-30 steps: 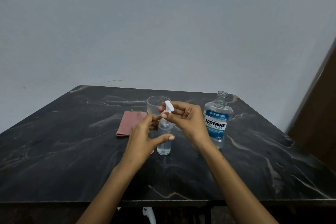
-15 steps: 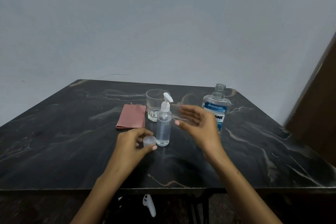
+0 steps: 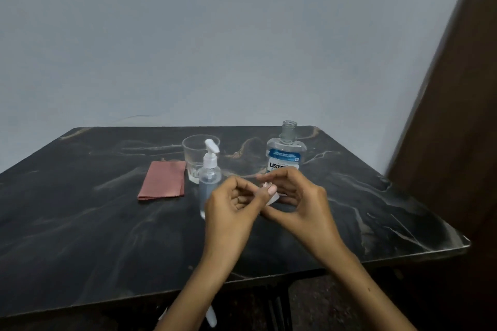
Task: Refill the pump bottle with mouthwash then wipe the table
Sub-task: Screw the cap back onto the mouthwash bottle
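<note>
A: Where does the pump bottle (image 3: pixel 209 183) stand?

B: Upright near the table's (image 3: pixel 80 223) middle, its white pump head seated on top, clear liquid showing inside. How full it is cannot be read. The left hand (image 3: pixel 231 204) partly covers its lower part.

A: And the hands?

B: Close together just in front of it. Between them is a small translucent cap (image 3: pixel 269 196); the left hand's thumb and fingers pinch it, and the right hand (image 3: pixel 298 201) curls round it from 3 o'clock. Whether the right fingers truly grip it cannot be told.

A: What lies around?

B: At 1 o'clock from the pump bottle the mouthwash bottle (image 3: pixel 285 153) stands open, no cap on its neck. At 11 o'clock, touching or just behind, is a glass tumbler (image 3: pixel 197 158). At 9 o'clock lies a folded pink cloth (image 3: pixel 162 183), flat and untouched.

A: So how far along?

B: Likely the filling is over, since the pump is on. The cap probably belongs on the mouthwash bottle. Wiping is not yet begun.
</note>
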